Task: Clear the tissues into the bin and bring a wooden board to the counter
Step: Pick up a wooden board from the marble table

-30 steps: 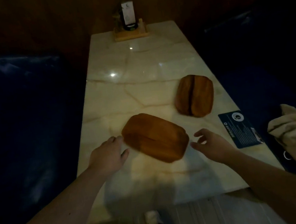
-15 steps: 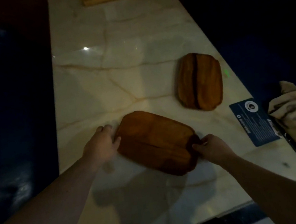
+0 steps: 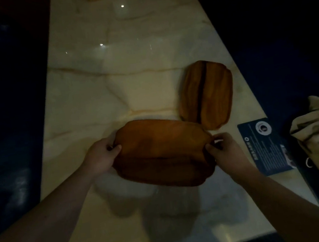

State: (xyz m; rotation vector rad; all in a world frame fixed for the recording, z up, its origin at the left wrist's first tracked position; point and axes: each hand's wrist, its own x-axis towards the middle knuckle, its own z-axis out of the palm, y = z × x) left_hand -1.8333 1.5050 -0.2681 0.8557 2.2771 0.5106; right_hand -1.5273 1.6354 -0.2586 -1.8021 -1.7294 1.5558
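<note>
My left hand (image 3: 101, 158) and right hand (image 3: 224, 153) grasping opposite ends of wooden board (image 3: 163, 153) over bench (image 3: 91, 101).

Rounded brown wooden board (image 3: 163, 153), near edge tilted up off the table, second wooden board (image 3: 207, 94) flat just beyond

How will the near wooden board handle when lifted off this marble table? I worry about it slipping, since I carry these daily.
The near wooden board looks solid, so probably stiff. The left hand and right hand grip opposite ends, so it should stay level. Its smooth rounded edges may slip. Being shallow and flat, it's unlikely to roll.
</note>
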